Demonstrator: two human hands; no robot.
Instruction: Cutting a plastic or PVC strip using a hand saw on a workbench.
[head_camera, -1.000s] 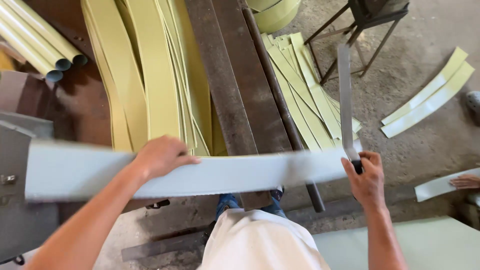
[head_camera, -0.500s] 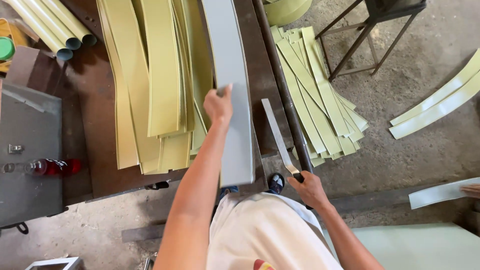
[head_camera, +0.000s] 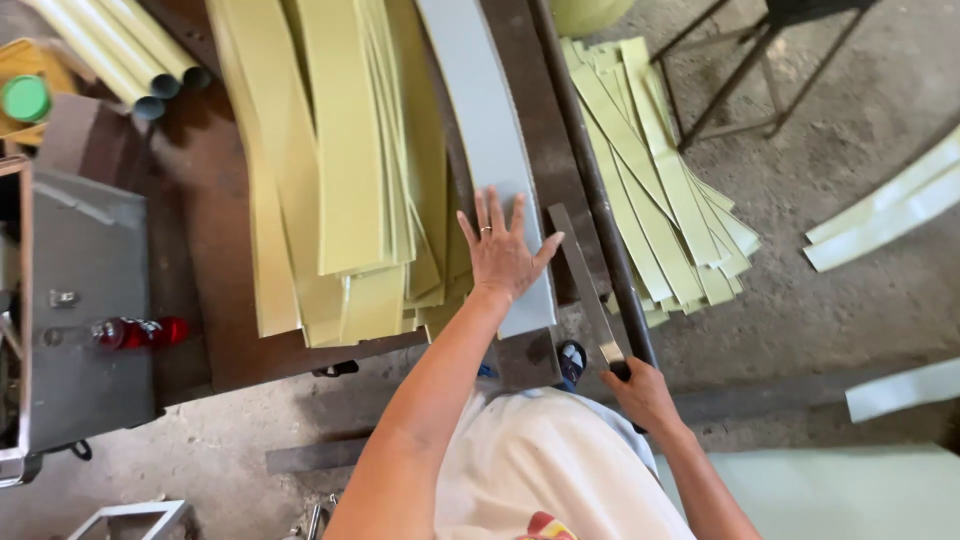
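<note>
My left hand (head_camera: 503, 250) lies flat with fingers spread on a long grey strip (head_camera: 487, 120) that rests lengthwise on the dark workbench (head_camera: 210, 250), right of a stack of yellow-green strips (head_camera: 345, 160). My right hand (head_camera: 640, 392) grips the handle of a long flat blade (head_camera: 583, 285) that angles up toward the grey strip's right edge, close to my left thumb.
Another pile of yellow-green strips (head_camera: 660, 190) lies on the dirt floor to the right, beside a metal stand (head_camera: 760, 70). Yellow-green tubes (head_camera: 120, 50) sit at top left. A grey metal box (head_camera: 85, 300) with a red bottle (head_camera: 140, 330) stands at left. Pale strips (head_camera: 880, 215) lie at far right.
The grey strip went from held crosswise in front of me to lying lengthwise on the bench. My left hand now presses it flat. The blade has swung nearer to the strip.
</note>
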